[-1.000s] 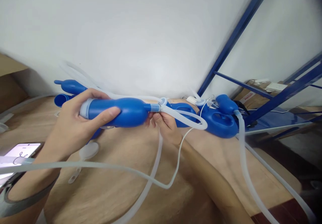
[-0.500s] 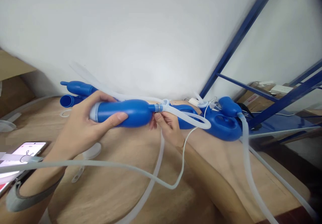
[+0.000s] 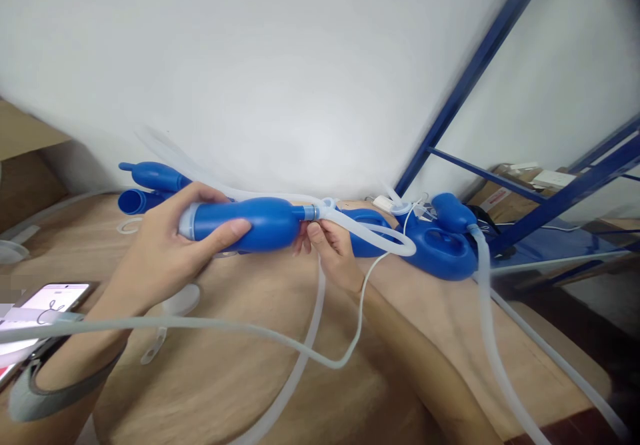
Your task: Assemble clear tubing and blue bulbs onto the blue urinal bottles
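Observation:
My left hand [image 3: 170, 258] is wrapped round a blue bottle-shaped plastic piece [image 3: 260, 223], with a translucent collar at its left end and a narrow neck at its right. A translucent tube [image 3: 370, 234] joins that neck, where a thin metal ring clamp [image 3: 316, 212] sits. My right hand [image 3: 336, 253] is closed at the joint, its thumb just under the clamp and its other fingers behind, partly hidden by the blue piece. A thinner pale tube [image 3: 225, 325] runs loosely across in front of both forearms.
Behind my left hand lie more blue plastic pieces [image 3: 155, 176]. Blue handled jugs [image 3: 440, 255] stand at the right, near a blue metal shelf frame [image 3: 465, 85]. A lit phone [image 3: 55, 298], a translucent cap [image 3: 185, 299] and a strap [image 3: 154, 346] lie on the wooden table [image 3: 240, 391].
Both hands keep their grip and the blue piece stays almost where it was. The whole view has shifted very slightly.

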Available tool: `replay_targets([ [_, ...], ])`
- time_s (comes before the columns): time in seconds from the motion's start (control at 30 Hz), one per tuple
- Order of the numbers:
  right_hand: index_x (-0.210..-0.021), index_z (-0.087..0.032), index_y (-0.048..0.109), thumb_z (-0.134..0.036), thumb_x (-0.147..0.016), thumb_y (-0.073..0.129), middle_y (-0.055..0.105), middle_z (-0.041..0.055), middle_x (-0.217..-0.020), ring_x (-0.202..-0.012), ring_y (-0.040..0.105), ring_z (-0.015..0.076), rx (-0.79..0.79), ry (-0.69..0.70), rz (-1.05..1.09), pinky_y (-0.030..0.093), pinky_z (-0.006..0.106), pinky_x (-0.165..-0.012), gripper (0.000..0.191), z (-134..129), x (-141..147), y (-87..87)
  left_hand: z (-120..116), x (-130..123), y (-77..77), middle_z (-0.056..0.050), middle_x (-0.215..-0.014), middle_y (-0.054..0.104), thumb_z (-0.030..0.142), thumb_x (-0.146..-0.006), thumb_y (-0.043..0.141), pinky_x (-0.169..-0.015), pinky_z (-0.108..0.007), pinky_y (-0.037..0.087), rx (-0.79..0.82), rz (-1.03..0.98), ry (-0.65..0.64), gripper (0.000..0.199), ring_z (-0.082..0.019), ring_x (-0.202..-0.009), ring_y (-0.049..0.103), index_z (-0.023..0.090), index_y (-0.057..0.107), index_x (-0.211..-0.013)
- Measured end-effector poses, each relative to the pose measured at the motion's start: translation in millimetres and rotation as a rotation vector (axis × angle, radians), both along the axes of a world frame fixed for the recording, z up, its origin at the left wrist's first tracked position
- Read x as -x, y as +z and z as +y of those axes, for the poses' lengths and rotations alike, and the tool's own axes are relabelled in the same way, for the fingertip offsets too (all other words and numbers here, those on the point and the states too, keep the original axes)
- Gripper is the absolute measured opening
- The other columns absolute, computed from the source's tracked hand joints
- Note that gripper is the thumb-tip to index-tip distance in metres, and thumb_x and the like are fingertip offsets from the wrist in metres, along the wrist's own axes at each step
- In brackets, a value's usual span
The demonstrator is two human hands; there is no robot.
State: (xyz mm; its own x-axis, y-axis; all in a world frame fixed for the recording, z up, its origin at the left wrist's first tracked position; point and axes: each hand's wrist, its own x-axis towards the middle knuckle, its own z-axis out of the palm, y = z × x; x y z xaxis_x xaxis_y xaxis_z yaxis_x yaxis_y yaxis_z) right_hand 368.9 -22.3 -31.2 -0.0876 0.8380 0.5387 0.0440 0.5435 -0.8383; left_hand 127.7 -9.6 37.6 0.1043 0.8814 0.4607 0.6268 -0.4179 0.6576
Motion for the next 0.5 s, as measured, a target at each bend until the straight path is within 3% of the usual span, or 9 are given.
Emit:
replay_targets([
  [0.17,-0.076,-0.022,0.060,-0.073,-0.100,0.056,0.069,0.0024,-0.073,-0.069,0.069,0.0171,0.007,-0.013,-0.013,0.059,0.032,-0.067,0.057,-2,0,1.7,2,3,0.8,-0.003,-0.101,0.076,0.077,-0.075,0.065,-0.081,-0.042,0.057,0.036,-0.001,-0.020,0.055,-0.031,-0.094,0.070,0.028,0.070,-0.098],
  [0.33,-0.082,-0.022,0.065,-0.077,-0.100,0.052,0.069,0.0015,-0.071,-0.071,0.070,0.0170,-0.001,-0.091,-0.051,0.055,0.029,-0.063,0.059,1,-6,7.2,1,6,8.2,-0.006,-0.115,0.075,0.074,-0.065,0.076,-0.059,-0.034,0.057,0.166,0.011,-0.159,0.076,-0.025,-0.075,0.069,0.028,0.067,-0.125],
  [0.43,-0.089,-0.020,0.070,-0.074,-0.102,0.051,0.077,0.0043,-0.083,-0.078,0.073,0.0165,0.010,-0.059,-0.187,0.057,0.028,-0.070,0.059,7,-20,13.5,1,13,13.2,-0.006,-0.108,0.076,0.066,-0.061,0.082,-0.060,-0.032,0.059,0.186,-0.024,-0.205,0.071,-0.025,-0.078,0.070,0.025,0.072,-0.118],
  [0.5,-0.093,-0.019,0.075,-0.072,-0.103,0.052,0.080,0.0056,-0.087,-0.080,0.075,0.0167,0.000,-0.047,-0.288,0.058,0.029,-0.076,0.059,10,-35,19.3,7,26,10.4,-0.006,-0.101,0.076,0.069,-0.068,0.077,-0.062,-0.032,0.059,0.131,-0.034,-0.133,0.065,-0.026,-0.079,0.070,0.022,0.073,-0.113],
])
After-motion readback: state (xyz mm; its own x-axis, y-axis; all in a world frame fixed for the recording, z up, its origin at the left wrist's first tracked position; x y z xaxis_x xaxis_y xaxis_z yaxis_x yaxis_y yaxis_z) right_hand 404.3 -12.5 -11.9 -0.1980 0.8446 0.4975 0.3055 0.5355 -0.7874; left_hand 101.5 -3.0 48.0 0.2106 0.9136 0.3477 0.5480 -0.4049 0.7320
